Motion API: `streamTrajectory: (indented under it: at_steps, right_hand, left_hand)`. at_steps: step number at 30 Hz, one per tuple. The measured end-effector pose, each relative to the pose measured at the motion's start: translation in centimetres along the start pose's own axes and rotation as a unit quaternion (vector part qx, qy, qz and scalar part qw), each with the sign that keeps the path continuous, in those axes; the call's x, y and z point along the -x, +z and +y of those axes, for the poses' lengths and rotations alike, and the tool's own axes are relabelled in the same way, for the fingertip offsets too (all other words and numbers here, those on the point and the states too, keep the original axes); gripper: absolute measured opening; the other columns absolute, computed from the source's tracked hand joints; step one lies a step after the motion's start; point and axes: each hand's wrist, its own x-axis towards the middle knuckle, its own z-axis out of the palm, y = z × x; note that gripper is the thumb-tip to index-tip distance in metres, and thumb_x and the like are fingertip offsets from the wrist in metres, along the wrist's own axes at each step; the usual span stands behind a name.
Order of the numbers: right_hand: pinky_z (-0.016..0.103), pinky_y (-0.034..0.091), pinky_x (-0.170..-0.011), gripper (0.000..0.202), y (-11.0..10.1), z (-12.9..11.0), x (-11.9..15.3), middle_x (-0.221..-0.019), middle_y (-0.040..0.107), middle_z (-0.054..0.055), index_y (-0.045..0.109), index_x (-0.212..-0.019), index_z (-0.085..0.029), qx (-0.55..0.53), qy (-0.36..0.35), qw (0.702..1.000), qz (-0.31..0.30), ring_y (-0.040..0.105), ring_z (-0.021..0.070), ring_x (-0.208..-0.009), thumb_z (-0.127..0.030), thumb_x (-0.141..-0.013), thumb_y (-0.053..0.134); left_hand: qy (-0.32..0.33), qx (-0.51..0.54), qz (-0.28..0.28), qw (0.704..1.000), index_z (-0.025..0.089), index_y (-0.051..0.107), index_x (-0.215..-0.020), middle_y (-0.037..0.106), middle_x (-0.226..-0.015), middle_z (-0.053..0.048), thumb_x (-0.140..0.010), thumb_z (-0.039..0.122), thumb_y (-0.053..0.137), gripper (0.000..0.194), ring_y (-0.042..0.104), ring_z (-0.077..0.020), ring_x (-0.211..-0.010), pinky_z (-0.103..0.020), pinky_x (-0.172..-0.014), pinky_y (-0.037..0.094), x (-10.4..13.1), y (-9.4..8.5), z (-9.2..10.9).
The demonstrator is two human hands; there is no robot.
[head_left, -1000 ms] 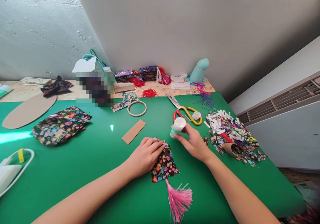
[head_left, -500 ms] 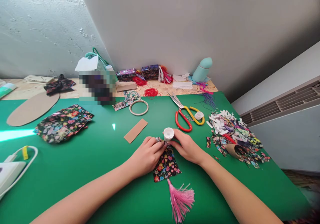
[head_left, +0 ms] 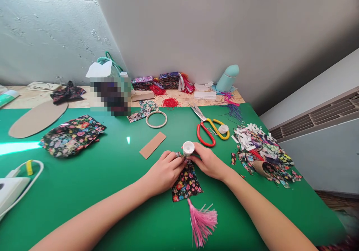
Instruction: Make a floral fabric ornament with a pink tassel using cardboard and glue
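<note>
A dark floral fabric piece (head_left: 187,183) lies on the green mat at the centre, with a pink tassel (head_left: 202,221) at its lower edge. My left hand (head_left: 167,170) pinches the fabric's upper end, its fingers closed. A small white tube or bottle (head_left: 188,148), its round end facing up, is held in my right hand (head_left: 206,162) just above that same end. The tube's lower part is hidden by my fingers. The fingertips of both hands nearly meet.
Red-and-yellow scissors (head_left: 206,129) lie beyond my right hand, near a small white cap (head_left: 223,129). A brown card strip (head_left: 153,145) and a ring (head_left: 156,119) are ahead of my left hand. Scraps (head_left: 263,153) pile up at right; floral fabric (head_left: 73,135) lies left.
Both hands keep their holds on the fabric and the tube. The view has shifted very slightly, and the tube sits a touch higher and further left.
</note>
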Motion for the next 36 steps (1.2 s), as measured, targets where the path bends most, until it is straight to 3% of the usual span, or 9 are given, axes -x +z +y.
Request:
streamTrajectory:
  at_steps: [36]
  right_hand:
    - [0.04,0.048,-0.094,0.038,-0.52,-0.07,-0.04,-0.119,0.058,0.01,0.042,-0.128,-0.022,0.005,0.022,0.999,-0.046,0.054,0.022,-0.113,-0.015,-0.091,0.047]
  left_hand:
    - [-0.006,0.005,0.0,1.0,0.012,0.055,-0.116,0.061,-0.094,-0.008,-0.09,0.013,0.041,0.03,0.049,-0.021,-0.084,-0.038,-0.08,0.039,0.07,0.15,-0.15]
